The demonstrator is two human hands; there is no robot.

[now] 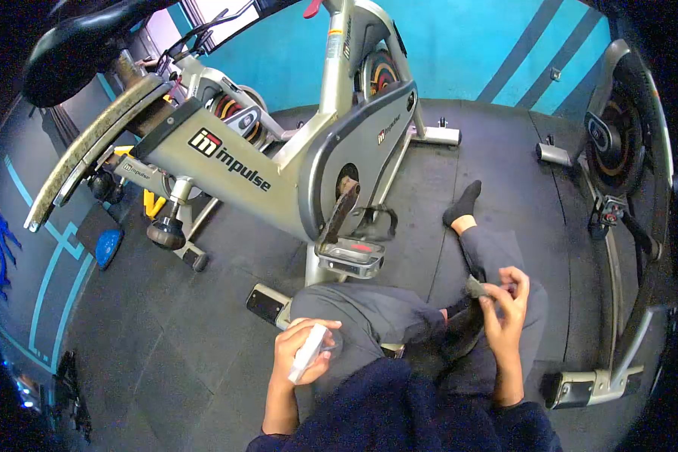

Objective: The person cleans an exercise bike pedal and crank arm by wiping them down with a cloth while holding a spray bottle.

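My left hand [288, 355] is closed around a small white object [309, 354], flat-sided and with what looks like a clear part; its kind cannot be made out. It is over my left thigh. Between the thumb and fingertips of my right hand [507, 313] is a small grey-green piece [475, 287], perhaps a scrap of pad or cloth. That hand is raised above my bent right leg, its other fingers curled. In front of me stands an exercise bike [241, 162] marked "impulse", its pedal [352, 258] just beyond my left knee.
A second bike [618, 143] stands close on the right, its rear foot [599, 388] beside me. Another bike [237, 113] is behind the near one. The black saddle [83, 53] juts in at upper left. Dark rubber mats [173, 339] cover the floor, and a blue dome [108, 247] lies at left.
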